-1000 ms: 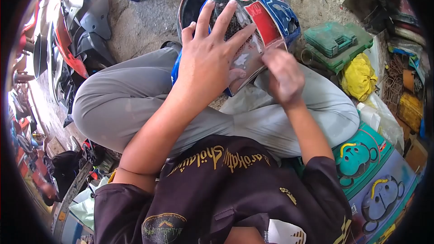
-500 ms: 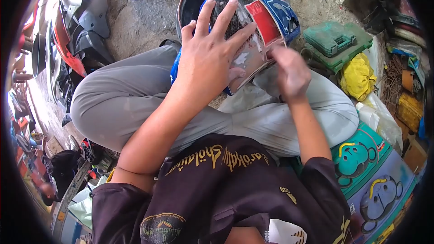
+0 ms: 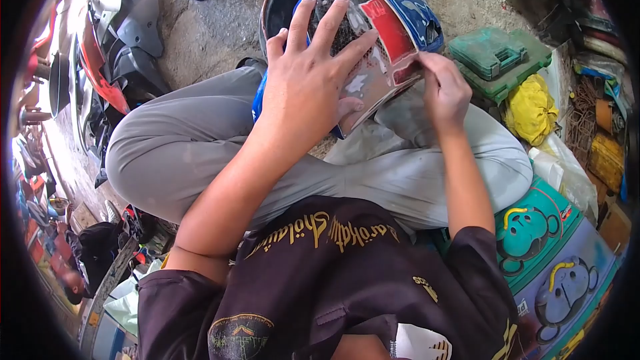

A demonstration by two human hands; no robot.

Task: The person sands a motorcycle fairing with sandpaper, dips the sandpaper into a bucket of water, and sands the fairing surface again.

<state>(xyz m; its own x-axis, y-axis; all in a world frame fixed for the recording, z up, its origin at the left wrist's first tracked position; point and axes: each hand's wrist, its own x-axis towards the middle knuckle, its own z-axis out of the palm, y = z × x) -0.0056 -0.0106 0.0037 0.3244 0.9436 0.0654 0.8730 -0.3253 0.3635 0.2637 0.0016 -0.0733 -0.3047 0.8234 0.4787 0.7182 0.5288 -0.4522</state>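
- A red and blue panel (image 3: 389,30) lies above the person's crossed legs, its far part over the near side of a round black tub (image 3: 279,1).
- The left hand (image 3: 303,80) rests on the panel's upper surface, fingers spread wide, thumb apart from them near the close edge.
- The right hand (image 3: 447,92) is at the panel's right edge, fingers bent and drawn together, the tips touching the border; whether they pinch anything cannot be told.
- The two hands are apart, with the worn middle of the panel between them.
- The panel is curved, glossy blue along its sides, with red blocks, pale scuffed patches and a dark, mottled area beneath the left fingers.
- The tub is dark inside; its contents cannot be made out.
- To the right, a closed green case (image 3: 487,53) sits on another green case (image 3: 537,59), near a yellow bundle (image 3: 531,110).
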